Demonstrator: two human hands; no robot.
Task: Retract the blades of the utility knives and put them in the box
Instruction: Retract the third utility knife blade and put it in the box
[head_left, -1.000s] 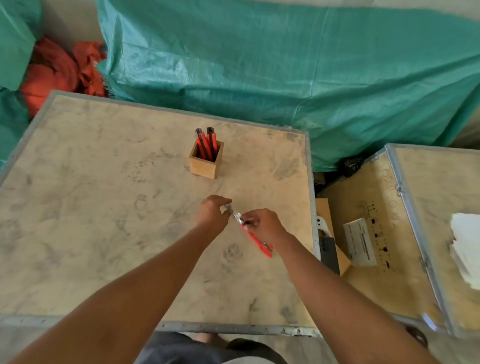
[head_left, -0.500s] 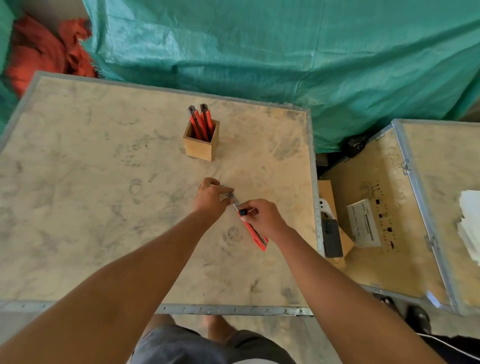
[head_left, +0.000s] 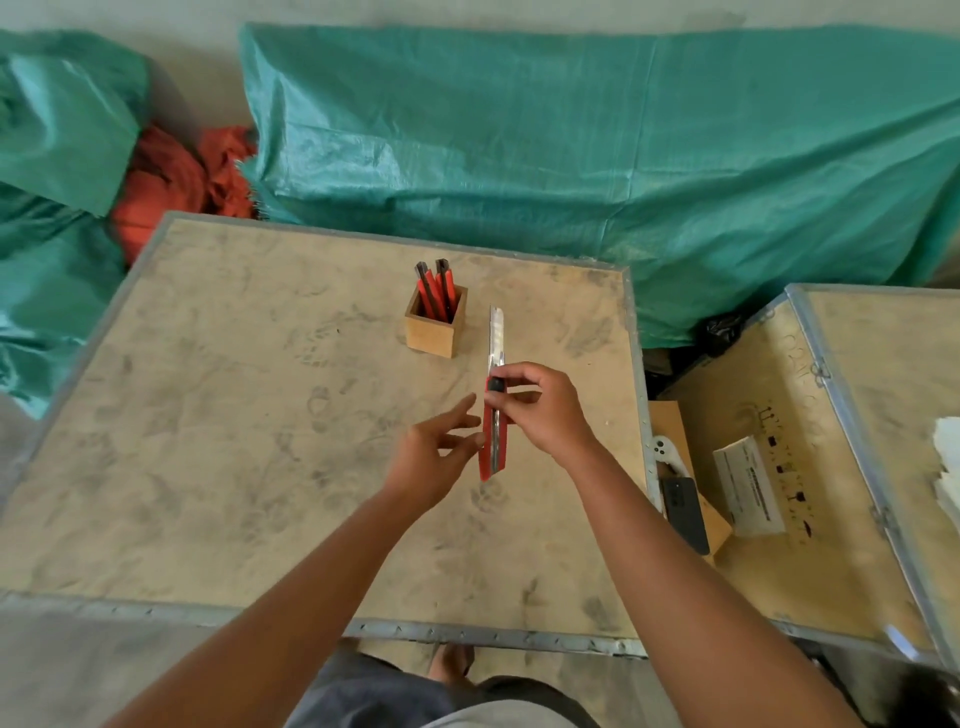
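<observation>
My right hand grips a red utility knife upright above the wooden tabletop, thumb on its black slider. The steel blade sticks far out of the handle, pointing away from me. My left hand is just left of the handle, fingers spread, fingertips near or touching the red body. A small wooden box stands behind the hands, left of the blade tip, with two red and black knives standing in it.
Green tarpaulin covers things behind the table, with red cloth at the back left. A lower wooden crate on the right carries a black phone, a paper label and a cardboard piece. The table's metal edge runs along the front.
The knife has swung from slanted and low to upright, with the blade now much further out. My left hand let go of the blade end and opened beside the handle.
</observation>
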